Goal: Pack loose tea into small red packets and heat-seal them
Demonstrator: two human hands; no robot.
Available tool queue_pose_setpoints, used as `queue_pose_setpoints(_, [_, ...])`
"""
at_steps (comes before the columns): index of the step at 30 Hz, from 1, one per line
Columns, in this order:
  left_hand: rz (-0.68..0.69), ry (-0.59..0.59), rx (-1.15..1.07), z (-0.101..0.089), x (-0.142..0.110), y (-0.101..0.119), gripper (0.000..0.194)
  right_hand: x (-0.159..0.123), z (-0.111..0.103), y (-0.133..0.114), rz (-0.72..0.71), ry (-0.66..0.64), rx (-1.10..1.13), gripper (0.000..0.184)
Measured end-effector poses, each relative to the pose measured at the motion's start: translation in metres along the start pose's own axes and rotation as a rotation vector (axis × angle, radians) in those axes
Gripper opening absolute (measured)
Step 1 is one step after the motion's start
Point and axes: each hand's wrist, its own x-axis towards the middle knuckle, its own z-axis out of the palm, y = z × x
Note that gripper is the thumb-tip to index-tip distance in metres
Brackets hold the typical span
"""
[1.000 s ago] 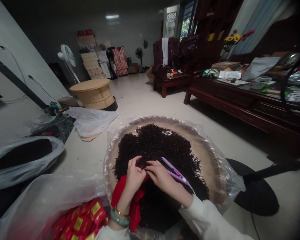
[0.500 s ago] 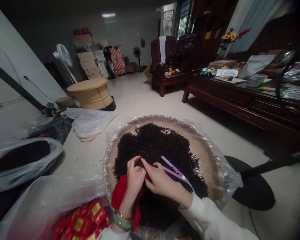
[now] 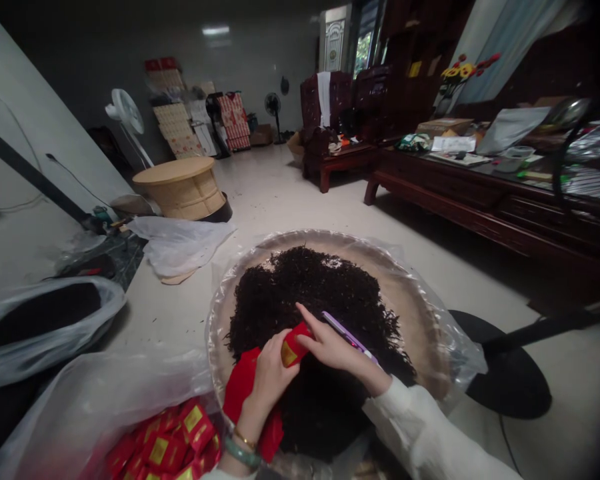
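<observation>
A small red packet [image 3: 295,345] with a gold label is between my hands, above a heap of dark, dry, tea-like leaves [image 3: 305,280]. My left hand [image 3: 271,367] grips its left side. On the packet's right edge, my right hand [image 3: 330,345] closes thumb and fingers, with one finger stretched up along it. Beside my right hand, partly hidden behind it, a purple clamp-like sealer [image 3: 347,331] rests on the leaves. Red pouches [image 3: 243,387] lie flat by my left wrist, at the tray's left side.
The leaves fill a round, plastic-lined tray [image 3: 425,320]. A clear bag of red packets [image 3: 165,443] stands lower left, with a bag of dark leaves [image 3: 45,313] above it. A fan base [image 3: 505,373] is at right. A low wooden table [image 3: 480,207] stands behind.
The red packet has turned up into view between my hands, gold label showing. My right hand has shifted slightly right and now covers more of the purple sealer.
</observation>
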Motion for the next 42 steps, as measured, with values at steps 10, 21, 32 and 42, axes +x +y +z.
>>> queue_pose_setpoints(10, [-0.15, 0.145, -0.028, 0.008, 0.001, 0.006, 0.044, -0.011, -0.03, -0.031, -0.176, -0.098, -0.203, 0.054])
queue_pose_setpoints(21, [-0.177, 0.219, -0.019, 0.011, 0.0, 0.019, 0.043, -0.01, -0.002, -0.04, -0.121, -0.08, -0.479, 0.056])
queue_pose_setpoints(32, [-0.454, -0.241, -0.786, -0.007, 0.005, 0.035, 0.043, -0.01, -0.023, -0.024, -0.257, 0.012, -0.291, 0.064])
queue_pose_setpoints(42, [-0.404, -0.142, -0.66, 0.005, 0.003, 0.044, 0.033, -0.009, -0.017, -0.024, -0.181, -0.122, -0.501, 0.059])
